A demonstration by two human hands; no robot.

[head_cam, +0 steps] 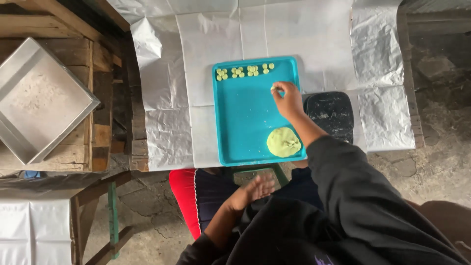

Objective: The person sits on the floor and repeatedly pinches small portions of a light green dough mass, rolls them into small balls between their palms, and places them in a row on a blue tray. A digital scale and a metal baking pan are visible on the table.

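Black sleeves fill the bottom of my view and hide most of both arms. From here I see my left hand (pixel 253 190) low over the lap, fingers loosely spread and grasping nothing. My right hand (pixel 288 100) reaches over the teal tray (pixel 240 122), fingertips pinched on a small pale dough piece (pixel 273 88); it is too tiny for me to make out its shape. Along the tray's far edge lie small green dough balls (pixel 244 71) in little clusters. Near the tray's front right corner sits a flattened green dough round (pixel 283 142). A dark block (pixel 329 114) is partly hidden behind my forearm. At left, a metal pan (pixel 39 98), cut off by the frame, holds a whitish dusting I cannot identify.
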